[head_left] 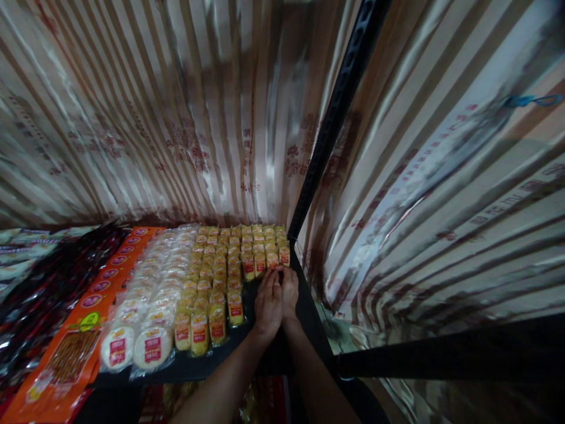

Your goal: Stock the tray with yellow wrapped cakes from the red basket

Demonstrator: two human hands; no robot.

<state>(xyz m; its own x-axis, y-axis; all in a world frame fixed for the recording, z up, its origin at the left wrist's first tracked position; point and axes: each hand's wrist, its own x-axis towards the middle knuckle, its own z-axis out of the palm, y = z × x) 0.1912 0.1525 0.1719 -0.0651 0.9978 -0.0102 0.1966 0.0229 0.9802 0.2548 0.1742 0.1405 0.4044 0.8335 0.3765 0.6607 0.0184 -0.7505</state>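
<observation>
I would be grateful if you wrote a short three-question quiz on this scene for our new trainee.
1. Fill in the blank: the orange packages lie between the dark packets and the ____.
2. Multiple choice: which goods are the left hand and right hand nearest to?
A) the orange packages
B) the yellow packets
C) the dark packets
3. True or false: the left hand and right hand are held wide apart.

Key:
1. round white packets
2. B
3. False; they are close together.
</observation>
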